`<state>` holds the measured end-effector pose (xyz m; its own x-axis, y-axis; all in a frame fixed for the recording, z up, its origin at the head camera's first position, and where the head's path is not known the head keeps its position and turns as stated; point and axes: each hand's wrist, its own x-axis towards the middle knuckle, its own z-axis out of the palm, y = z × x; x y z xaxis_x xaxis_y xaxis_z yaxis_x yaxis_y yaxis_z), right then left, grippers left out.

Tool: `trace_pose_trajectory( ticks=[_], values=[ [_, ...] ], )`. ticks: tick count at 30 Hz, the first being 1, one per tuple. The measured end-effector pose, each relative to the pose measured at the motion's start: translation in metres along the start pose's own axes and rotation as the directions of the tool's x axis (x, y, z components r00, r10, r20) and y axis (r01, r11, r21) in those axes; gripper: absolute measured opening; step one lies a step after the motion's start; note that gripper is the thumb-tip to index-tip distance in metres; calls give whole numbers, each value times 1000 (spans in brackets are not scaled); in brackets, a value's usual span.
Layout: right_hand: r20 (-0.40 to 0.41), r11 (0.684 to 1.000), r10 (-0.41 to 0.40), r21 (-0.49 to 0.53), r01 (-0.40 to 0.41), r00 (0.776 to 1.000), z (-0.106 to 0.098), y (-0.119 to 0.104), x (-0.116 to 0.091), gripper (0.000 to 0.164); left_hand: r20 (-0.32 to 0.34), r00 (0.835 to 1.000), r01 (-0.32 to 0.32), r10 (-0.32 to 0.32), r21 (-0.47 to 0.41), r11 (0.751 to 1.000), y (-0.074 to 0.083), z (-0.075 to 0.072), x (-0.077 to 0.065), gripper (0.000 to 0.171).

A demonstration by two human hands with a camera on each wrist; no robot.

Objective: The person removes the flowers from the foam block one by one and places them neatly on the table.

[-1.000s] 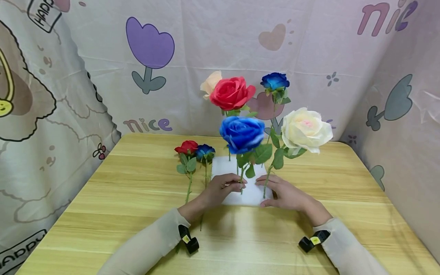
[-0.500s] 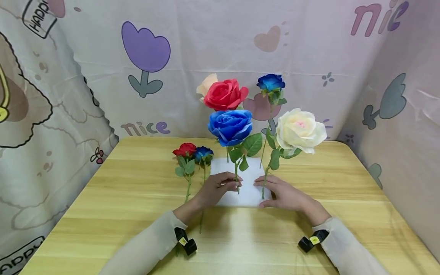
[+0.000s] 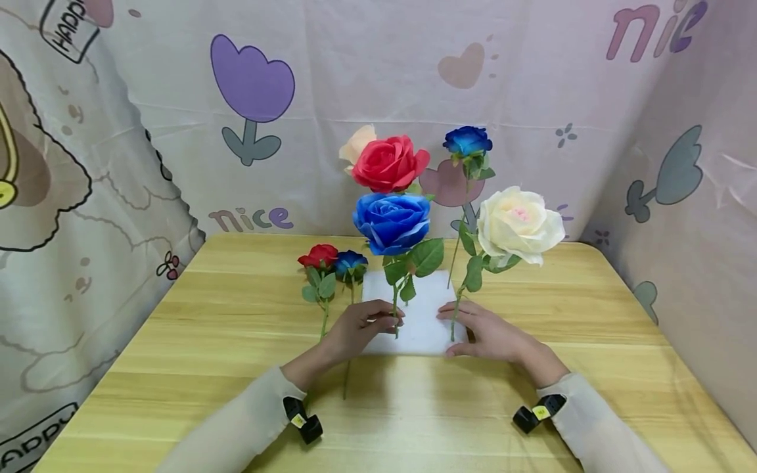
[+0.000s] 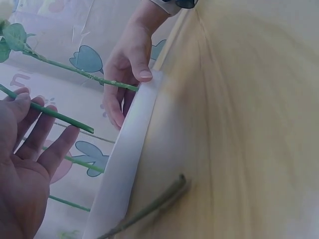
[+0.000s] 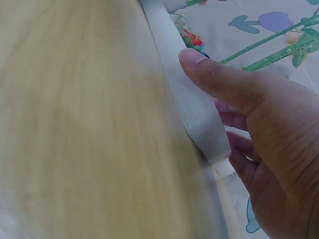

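Observation:
My left hand pinches the green stem of a large blue rose over the left part of a white foam block. In the left wrist view the stem's cut lower end points free in the air beside the block. With thumb at the front edge and fingers round the far side, my right hand holds the block's right end. A white rose stands in the block by those fingers. Further back stand a red rose, a peach rose partly hidden behind it, and a smaller blue rose.
A small red rose and a dark blue rose lie on the wooden table left of the block, stems toward me. A printed cloth hangs behind the table and along both sides.
My left hand has shifted left with the blue rose, so its stem is now further from the white rose. The right hand stays at the block.

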<state>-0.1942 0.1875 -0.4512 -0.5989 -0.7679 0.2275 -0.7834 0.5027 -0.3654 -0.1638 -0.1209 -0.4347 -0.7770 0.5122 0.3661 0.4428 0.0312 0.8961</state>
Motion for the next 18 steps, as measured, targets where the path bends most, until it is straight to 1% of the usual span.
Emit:
trace_pose_trajectory(
  ticks=[3, 11, 15, 18],
  values=[
    [4, 1000, 11, -1, -11, 1000, 0, 0, 0, 67, 4, 1000, -6, 6, 19, 1000, 1, -3, -4, 18],
    [-3, 1000, 22, -5, -22, 1000, 1, 0, -1, 66, 9, 1000, 17, -18, 71, 997, 4, -12, -18, 19],
    [-3, 1000, 26, -9, -26, 1000, 1, -1, -1, 67, 13, 1000, 8, -8, 67, 998, 5, -17, -25, 19],
    [12, 999, 43, -2, -43, 999, 1, -1, 0, 67, 3, 1000, -1, 1, 67, 998, 7, -21, -31, 20]
  ],
)
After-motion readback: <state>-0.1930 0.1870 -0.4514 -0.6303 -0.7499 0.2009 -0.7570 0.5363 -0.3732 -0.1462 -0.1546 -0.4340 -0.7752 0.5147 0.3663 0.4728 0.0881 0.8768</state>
